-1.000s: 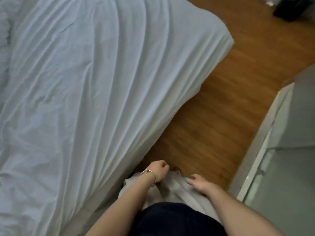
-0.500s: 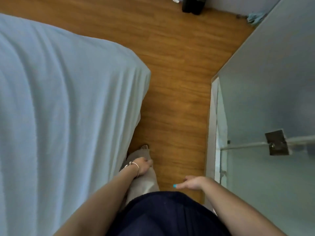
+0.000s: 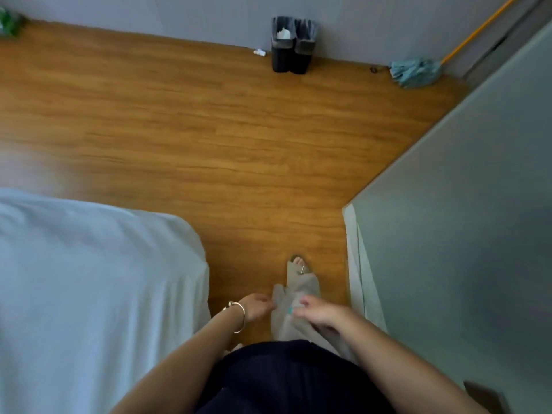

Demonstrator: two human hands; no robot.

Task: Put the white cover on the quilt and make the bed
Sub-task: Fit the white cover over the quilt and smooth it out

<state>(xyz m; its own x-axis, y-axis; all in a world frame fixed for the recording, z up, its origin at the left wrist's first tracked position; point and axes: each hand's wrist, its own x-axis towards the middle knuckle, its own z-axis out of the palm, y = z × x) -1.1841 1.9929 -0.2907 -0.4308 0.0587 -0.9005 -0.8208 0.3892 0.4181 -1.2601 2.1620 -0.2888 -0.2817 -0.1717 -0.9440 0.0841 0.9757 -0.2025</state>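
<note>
Bed [image 3: 89, 279] left of both empty hands, untouched.

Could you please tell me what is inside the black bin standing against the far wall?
The black bin shows a dark liner and a crumpled white scrap in its left compartment; anything deeper is hidden.

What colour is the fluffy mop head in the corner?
The mop head is pale blue-green, on an orange handle. The head view shows it.
</note>
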